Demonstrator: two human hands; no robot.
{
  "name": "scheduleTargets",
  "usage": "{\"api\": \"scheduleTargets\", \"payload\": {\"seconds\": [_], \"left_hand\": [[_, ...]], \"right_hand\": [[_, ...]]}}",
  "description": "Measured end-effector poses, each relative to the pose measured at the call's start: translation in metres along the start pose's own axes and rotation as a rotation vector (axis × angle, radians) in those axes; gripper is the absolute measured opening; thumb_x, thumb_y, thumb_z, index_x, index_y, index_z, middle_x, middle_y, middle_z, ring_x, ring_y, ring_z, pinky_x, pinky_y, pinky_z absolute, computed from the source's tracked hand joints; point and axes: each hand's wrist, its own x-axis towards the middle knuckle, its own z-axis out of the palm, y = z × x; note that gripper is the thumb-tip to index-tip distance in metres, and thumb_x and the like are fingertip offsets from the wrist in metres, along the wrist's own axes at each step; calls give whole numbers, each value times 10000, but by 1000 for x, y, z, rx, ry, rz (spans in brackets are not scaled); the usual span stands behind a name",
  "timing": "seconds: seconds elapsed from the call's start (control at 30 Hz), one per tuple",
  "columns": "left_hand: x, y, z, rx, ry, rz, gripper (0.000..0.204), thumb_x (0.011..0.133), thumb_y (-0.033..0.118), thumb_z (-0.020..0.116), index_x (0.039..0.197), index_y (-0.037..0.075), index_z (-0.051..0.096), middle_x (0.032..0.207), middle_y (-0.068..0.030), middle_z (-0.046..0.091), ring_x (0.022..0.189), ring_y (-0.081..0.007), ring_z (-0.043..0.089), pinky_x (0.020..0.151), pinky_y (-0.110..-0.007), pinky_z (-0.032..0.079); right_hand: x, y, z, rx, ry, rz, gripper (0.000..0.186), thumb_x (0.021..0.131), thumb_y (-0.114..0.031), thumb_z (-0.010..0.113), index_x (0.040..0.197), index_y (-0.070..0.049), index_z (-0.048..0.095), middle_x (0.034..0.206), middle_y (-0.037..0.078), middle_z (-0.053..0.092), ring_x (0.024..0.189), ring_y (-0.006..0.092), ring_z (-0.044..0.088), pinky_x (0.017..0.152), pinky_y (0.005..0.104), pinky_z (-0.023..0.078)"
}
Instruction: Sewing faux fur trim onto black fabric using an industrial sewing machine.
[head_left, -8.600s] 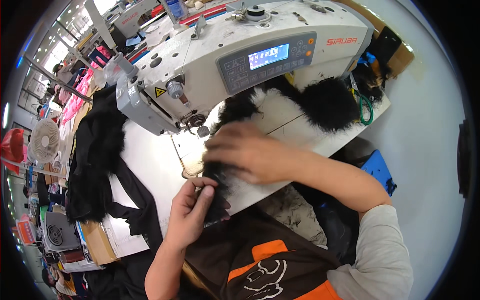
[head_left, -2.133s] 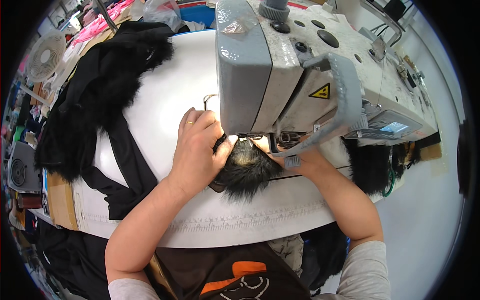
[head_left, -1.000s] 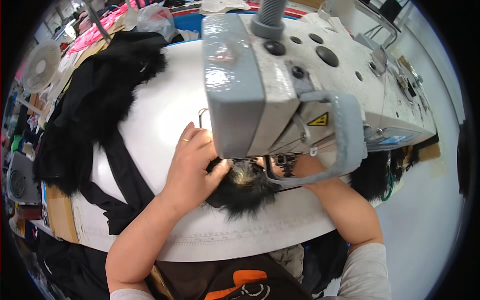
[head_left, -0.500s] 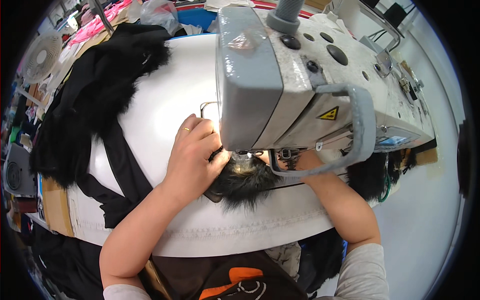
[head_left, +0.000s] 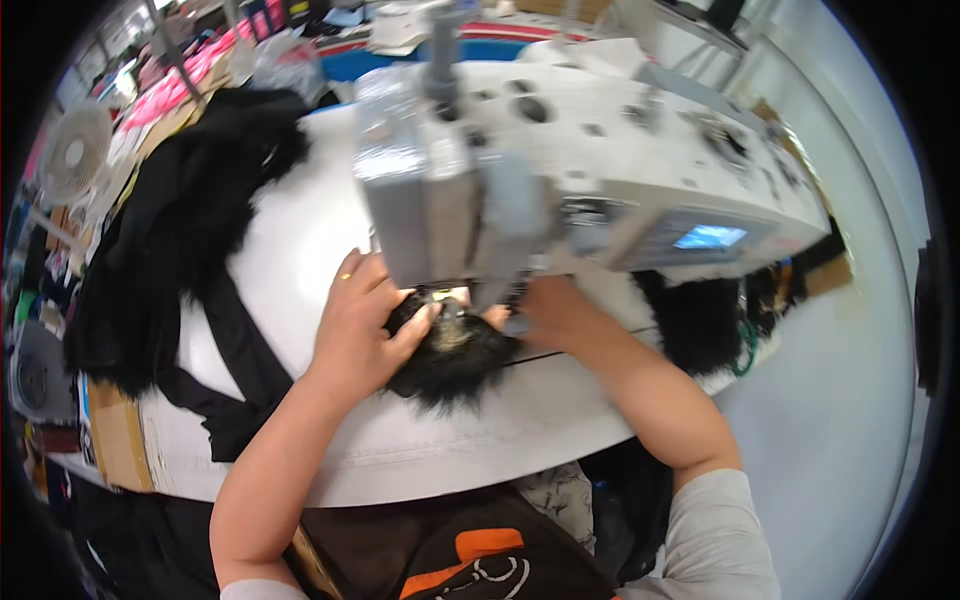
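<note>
A piece of black fur [head_left: 455, 362] lies under the head of a large white and grey sewing machine [head_left: 640, 130], lit by a small lamp near the needle area. My left hand [head_left: 355, 325], a ring on one finger, grips the fur's left side, thumb on top and fingers bent beside the machine head. From the right, my right hand [head_left: 553, 312] reaches in behind the grey guard [head_left: 512, 215]; a fingertip shows at the fur's right edge, and the rest of the fingers are partly hidden. Motion blur softens the machine, and the needle itself cannot be made out.
A black fur-trimmed garment [head_left: 170, 240] with long straps covers the table's left side. More black fur [head_left: 690, 320] lies at the right under the machine's lit screen [head_left: 710, 237]. A fan [head_left: 78, 150] stands far left. The white table [head_left: 400, 455] curves in front of me.
My view has shifted, so the machine sits lower and more of its right side and screen shows. Both hands stay at the fur; more of my right hand is visible.
</note>
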Motion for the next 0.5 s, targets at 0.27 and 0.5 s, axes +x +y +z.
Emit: {"api": "scheduleTargets", "payload": {"seconds": [0.27,0.5], "left_hand": [[-34,46,-12,-1,-247,113,266,840,21,792,1052,47,633,1155,-121,642,1148,-382,588,1129,-585,420],[-39,108,14,-205,-239,-73,298,908,117,807,1152,30,662,1117,-151,690,1083,-379,662,998,-483,516]], "right_hand": [[-63,-49,2,222,353,-278,217,940,-205,719,1041,-21,665,1074,173,664,1032,380,649,905,494,528],[-167,-23,-48,76,496,8,188,963,-261,709,1051,-97,688,995,110,678,893,327,721,722,439,604]]}}
